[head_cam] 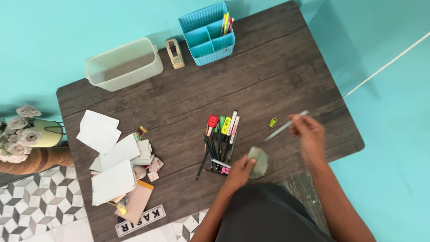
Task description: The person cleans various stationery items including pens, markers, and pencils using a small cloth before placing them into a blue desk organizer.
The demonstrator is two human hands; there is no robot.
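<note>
My left hand (pixel 239 170) grips a pale green cloth (pixel 259 162) pressed on the dark wooden table (pixel 268 76), just right of a pile of pens, pencils and markers (pixel 220 139). Raised above the table's right side, my right hand (pixel 309 134) holds a thin grey pen (pixel 284 127) that points up and to the right; the hand is blurred.
A small green clip (pixel 272 122) lies near the pen. At the back stand a blue divided basket (pixel 207 33) with pens, a tape dispenser (pixel 174 53) and a clear plastic tub (pixel 123 65). White papers and notepads (pixel 114 157) are heaped at the left. A flower pot (pixel 31 132) stands off the table's left edge.
</note>
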